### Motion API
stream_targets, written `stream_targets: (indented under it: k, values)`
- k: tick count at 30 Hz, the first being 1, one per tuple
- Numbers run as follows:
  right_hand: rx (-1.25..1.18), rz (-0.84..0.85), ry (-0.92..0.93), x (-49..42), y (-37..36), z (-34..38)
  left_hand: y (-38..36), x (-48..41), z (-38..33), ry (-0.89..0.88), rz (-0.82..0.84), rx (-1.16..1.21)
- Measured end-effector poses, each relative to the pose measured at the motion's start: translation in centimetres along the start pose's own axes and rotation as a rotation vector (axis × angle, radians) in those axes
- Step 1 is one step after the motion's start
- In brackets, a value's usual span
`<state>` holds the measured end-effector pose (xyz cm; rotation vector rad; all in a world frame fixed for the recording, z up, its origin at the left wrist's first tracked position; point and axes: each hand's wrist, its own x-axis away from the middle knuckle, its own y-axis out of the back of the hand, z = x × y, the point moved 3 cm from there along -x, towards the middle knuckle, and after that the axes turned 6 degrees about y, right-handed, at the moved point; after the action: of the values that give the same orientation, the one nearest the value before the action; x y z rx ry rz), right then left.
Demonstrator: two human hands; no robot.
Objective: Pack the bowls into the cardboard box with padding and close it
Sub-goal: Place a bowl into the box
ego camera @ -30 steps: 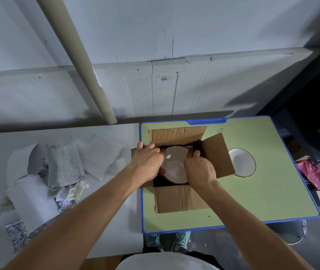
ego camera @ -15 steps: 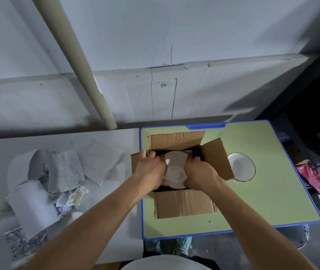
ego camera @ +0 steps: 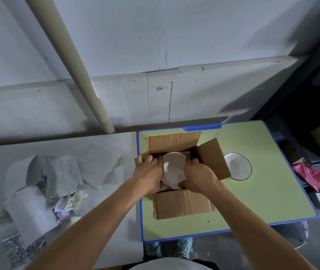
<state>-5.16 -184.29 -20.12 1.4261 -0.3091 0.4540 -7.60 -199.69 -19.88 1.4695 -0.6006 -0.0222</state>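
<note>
A pile of padding sheets (ego camera: 58, 176), white foam and silvery wrap, lies on the grey table (ego camera: 58, 145) well to the left of the cardboard box (ego camera: 182, 204). A cream pipe (ego camera: 73, 61) slants down the wall and ends beyond the box, to its left.

The box stands open on a green desk (ego camera: 262, 201) with a blue rim, its four flaps spread outward. The left hand (ego camera: 149, 172) reaches into the box from its left side, with the fingers curled round the left edge of a pale bowl (ego camera: 173, 169). This bowl sits in the mouth of the box between the two hands and is tilted so that its inside shows. How deep it sits cannot be told. The right hand (ego camera: 198, 176) grips the bowl's right edge, its thumb on the near rim and its fingers over the far side, just beside the box's right flap.

A second bowl (ego camera: 238, 165), white with a dark rim, rests on the desk just to the right of the box, partly hidden by that right flap. A crumpled pink plastic bag (ego camera: 310, 175) lies off the desk, well to the right of the box.
</note>
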Motion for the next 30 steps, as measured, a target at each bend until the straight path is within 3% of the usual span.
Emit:
stream_targets:
  k: [13, 19, 25, 30]
  values:
    - [-0.02, 0.002, -0.066, -0.2, -0.3, 0.9, -0.1, 0.1, 0.0, 0.02, -0.061, 0.027]
    - [-0.045, -0.036, -0.069, 0.9, 0.3, 0.4, -0.1, 1.3, 0.3, -0.004, -0.184, 0.008]
    - [0.02, -0.129, -0.072, 2.0, 1.0, 0.4, 2.0, 3.0, 2.3, 0.054, -0.404, 0.159]
    - [-0.025, -0.167, -0.013, 2.8, 1.8, 0.0, 2.1, 2.9, 1.8, 0.024, -0.418, 0.16]
